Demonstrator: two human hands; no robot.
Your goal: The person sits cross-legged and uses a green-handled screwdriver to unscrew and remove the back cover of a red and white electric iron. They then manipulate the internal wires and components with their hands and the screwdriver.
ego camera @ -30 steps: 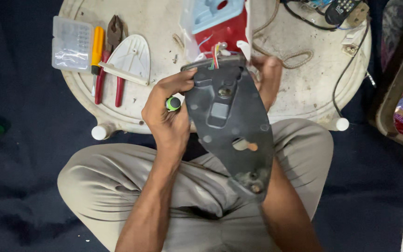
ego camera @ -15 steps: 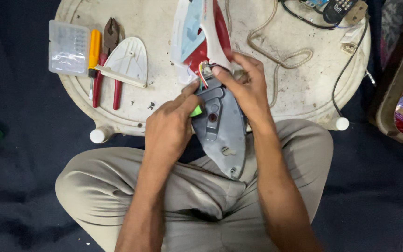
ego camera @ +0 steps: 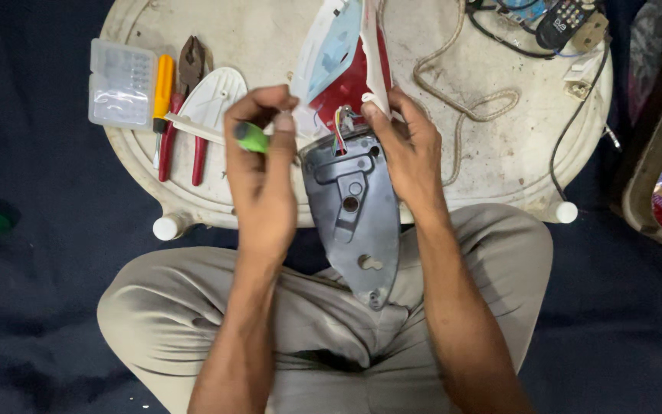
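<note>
A dismantled clothes iron lies between my hands. Its grey metal soleplate (ego camera: 362, 222) points down toward my lap, and its red and white plastic body (ego camera: 346, 65) rests on the white round table (ego camera: 499, 161). Coloured wires (ego camera: 339, 130) run between the two parts. My right hand (ego camera: 408, 149) grips the upper right edge of the soleplate and the body's white rim. My left hand (ego camera: 258, 165) is closed around a green-handled tool (ego camera: 251, 137), just left of the soleplate.
On the table's left lie a clear plastic parts box (ego camera: 122, 83), a yellow tool (ego camera: 163, 90), red-handled pliers (ego camera: 185, 100) and a white iron cover (ego camera: 212, 103). A braided cord (ego camera: 469, 107) coils at the right, with a remote control (ego camera: 565, 23) and black cables behind. My crossed legs are below.
The soleplate has swung down from flat against the camera to hang narrow-end toward my lap. My left hand moved up and left with the green tool; my right hand shifted to the soleplate's upper edge.
</note>
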